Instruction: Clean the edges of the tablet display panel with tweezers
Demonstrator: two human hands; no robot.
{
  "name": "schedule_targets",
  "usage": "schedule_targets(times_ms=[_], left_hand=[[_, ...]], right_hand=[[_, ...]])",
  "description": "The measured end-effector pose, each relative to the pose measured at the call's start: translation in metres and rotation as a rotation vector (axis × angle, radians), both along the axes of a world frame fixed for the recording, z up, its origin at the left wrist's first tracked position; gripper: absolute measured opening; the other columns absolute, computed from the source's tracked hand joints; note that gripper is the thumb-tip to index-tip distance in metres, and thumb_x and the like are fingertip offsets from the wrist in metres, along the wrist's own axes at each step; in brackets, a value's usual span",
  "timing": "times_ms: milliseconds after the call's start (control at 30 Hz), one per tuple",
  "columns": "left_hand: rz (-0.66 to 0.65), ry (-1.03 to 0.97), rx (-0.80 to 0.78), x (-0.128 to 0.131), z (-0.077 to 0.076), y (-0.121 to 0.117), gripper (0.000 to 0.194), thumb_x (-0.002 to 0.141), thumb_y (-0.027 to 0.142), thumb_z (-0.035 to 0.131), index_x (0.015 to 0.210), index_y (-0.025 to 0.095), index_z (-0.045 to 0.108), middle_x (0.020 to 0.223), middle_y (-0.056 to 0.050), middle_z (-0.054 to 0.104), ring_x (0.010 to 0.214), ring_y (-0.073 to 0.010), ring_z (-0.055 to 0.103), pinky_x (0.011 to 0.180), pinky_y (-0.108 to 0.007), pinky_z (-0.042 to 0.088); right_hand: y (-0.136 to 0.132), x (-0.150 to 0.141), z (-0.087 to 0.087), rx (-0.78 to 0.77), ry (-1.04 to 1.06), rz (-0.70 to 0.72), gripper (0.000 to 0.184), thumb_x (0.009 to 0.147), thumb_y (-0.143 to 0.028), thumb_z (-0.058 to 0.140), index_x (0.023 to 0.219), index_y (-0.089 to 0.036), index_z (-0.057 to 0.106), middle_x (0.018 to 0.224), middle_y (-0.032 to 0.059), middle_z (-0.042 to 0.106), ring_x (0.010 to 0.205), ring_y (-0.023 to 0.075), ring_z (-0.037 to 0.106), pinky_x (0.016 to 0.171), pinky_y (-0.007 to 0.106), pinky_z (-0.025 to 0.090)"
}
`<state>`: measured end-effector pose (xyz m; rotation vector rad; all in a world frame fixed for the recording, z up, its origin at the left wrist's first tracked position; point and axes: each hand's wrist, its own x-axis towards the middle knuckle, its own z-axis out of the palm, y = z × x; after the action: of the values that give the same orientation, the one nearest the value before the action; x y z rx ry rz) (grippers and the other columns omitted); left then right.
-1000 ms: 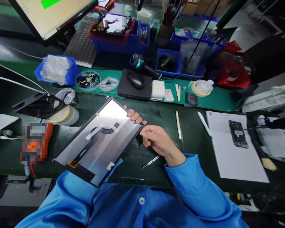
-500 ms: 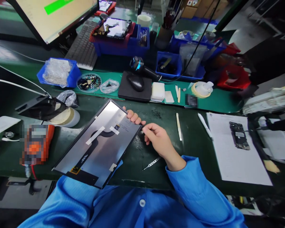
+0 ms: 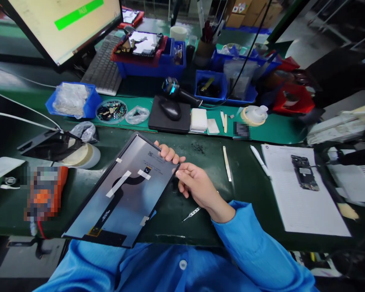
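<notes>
A tablet-sized LCD panel (image 3: 149, 190) is tilted in front of me, its silvery back up. A black flex cable (image 3: 111, 205) runs along it, with strips of white tape (image 3: 118, 183) across the cable. My left hand (image 3: 169, 153) holds the panel from beneath, fingertips curled over its upper right edge; the palm and thumb are hidden. At the panel's right corner, my right hand (image 3: 197, 183) has its thumb and forefinger closed on the edge. Whether a small piece is pinched there too, I cannot make out. Metal tweezers (image 3: 192, 213) lie just below that hand.
A multimeter (image 3: 46, 194) is at left, beside a round tub (image 3: 89, 156). A knife-like white tool (image 3: 226, 163), a pen (image 3: 260, 161) and paper (image 3: 301, 211) bearing a circuit board (image 3: 304, 172) lie right. Behind are a mouse (image 3: 169, 108), scanner (image 3: 182, 92), blue bins (image 3: 211, 86) and monitor (image 3: 67, 36).
The right fingers have closed in on the panel's corner, where they were slightly off it before. The left hand keeps its hold. The view has shifted a little.
</notes>
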<state>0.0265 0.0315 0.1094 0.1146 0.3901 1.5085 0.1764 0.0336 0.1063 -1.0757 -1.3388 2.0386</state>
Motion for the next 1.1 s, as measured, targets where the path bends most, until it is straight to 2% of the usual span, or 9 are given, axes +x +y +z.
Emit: schedule_targets(times_ms=[133,200,300,467,567,800,967,1033,1100], left_hand=[[-0.013,0.094,-0.083,0.003,0.007,0.005,0.079,0.100,0.046,-0.017,0.045,0.018,0.032,0.045,-0.002,0.029,0.047,-0.0147,0.043,0.064,-0.033,0.046],[0.001,0.127,-0.121,0.005,0.009,0.008,0.080,0.098,0.047,-0.021,0.043,0.019,0.029,0.043,-0.002,0.024,0.044,-0.0147,0.038,0.064,-0.034,0.046],[0.007,0.152,-0.174,0.006,0.011,0.013,0.081,0.098,0.046,-0.022,0.041,0.020,0.029,0.042,-0.002,0.022,0.044,-0.0145,0.034,0.070,-0.036,0.048],[0.038,0.169,-0.222,0.003,0.015,0.015,0.079,0.098,0.043,-0.023,0.039,0.020,0.025,0.042,-0.001,0.020,0.042,-0.0136,0.026,0.068,-0.037,0.048],[0.069,0.147,-0.191,0.003,0.014,0.012,0.077,0.101,0.040,-0.018,0.043,0.019,0.029,0.044,-0.001,0.026,0.044,-0.0133,0.032,0.067,-0.035,0.048],[0.174,0.122,-0.094,0.012,0.008,0.005,0.075,0.104,0.035,-0.007,0.049,0.019,0.041,0.050,-0.001,0.032,0.047,-0.0144,0.040,0.064,-0.032,0.050],[0.110,0.161,-0.134,0.016,0.010,0.004,0.072,0.106,0.036,-0.001,0.050,0.019,0.040,0.051,0.000,0.031,0.049,-0.0143,0.042,0.069,-0.032,0.053],[0.104,0.151,-0.146,0.017,0.008,0.005,0.071,0.106,0.037,-0.001,0.049,0.019,0.038,0.050,0.000,0.029,0.048,-0.0140,0.041,0.067,-0.031,0.052],[0.100,0.144,-0.137,0.017,0.003,0.006,0.068,0.106,0.039,0.002,0.050,0.019,0.036,0.050,0.001,0.028,0.047,-0.0136,0.041,0.067,-0.031,0.052]], right_hand=[[-0.001,0.001,-0.001,-0.006,0.008,0.089,0.039,0.078,-0.049,0.080,0.096,-0.018,0.063,0.068,-0.0023,0.063,0.050,0.0090,0.053,0.040,0.018,0.042],[0.000,0.001,-0.001,0.003,-0.005,0.112,0.038,0.075,-0.048,0.082,0.090,-0.018,0.064,0.068,-0.0024,0.062,0.052,0.0094,0.054,0.043,0.019,0.044],[0.002,0.003,-0.001,0.037,-0.040,0.138,0.035,0.077,-0.049,0.081,0.080,-0.018,0.064,0.062,-0.0034,0.060,0.049,0.0082,0.050,0.043,0.019,0.042],[0.007,0.006,0.004,0.131,-0.140,0.098,0.031,0.080,-0.047,0.076,0.080,-0.017,0.068,0.070,0.0012,0.069,0.050,0.0085,0.051,0.045,0.021,0.042],[0.005,0.006,0.005,0.229,-0.187,0.060,0.026,0.083,-0.043,0.073,0.079,-0.018,0.069,0.066,0.0017,0.069,0.050,0.0106,0.053,0.048,0.023,0.043],[-0.006,0.005,-0.004,0.594,-0.359,-0.049,0.012,0.083,-0.027,0.065,0.073,-0.021,0.065,0.060,-0.0015,0.060,0.053,0.0132,0.052,0.052,0.026,0.039],[-0.005,0.004,-0.003,0.859,-0.474,-0.044,0.010,0.076,-0.016,0.060,0.068,-0.022,0.059,0.060,-0.0022,0.059,0.055,0.0138,0.053,0.057,0.027,0.039],[-0.005,0.003,-0.002,0.889,-0.495,-0.042,0.010,0.074,-0.016,0.058,0.066,-0.022,0.057,0.059,-0.0024,0.058,0.056,0.0138,0.052,0.057,0.027,0.038],[-0.004,0.004,-0.003,0.852,-0.490,-0.042,0.010,0.072,-0.016,0.058,0.065,-0.022,0.056,0.059,-0.0032,0.056,0.054,0.0130,0.051,0.055,0.026,0.037]])
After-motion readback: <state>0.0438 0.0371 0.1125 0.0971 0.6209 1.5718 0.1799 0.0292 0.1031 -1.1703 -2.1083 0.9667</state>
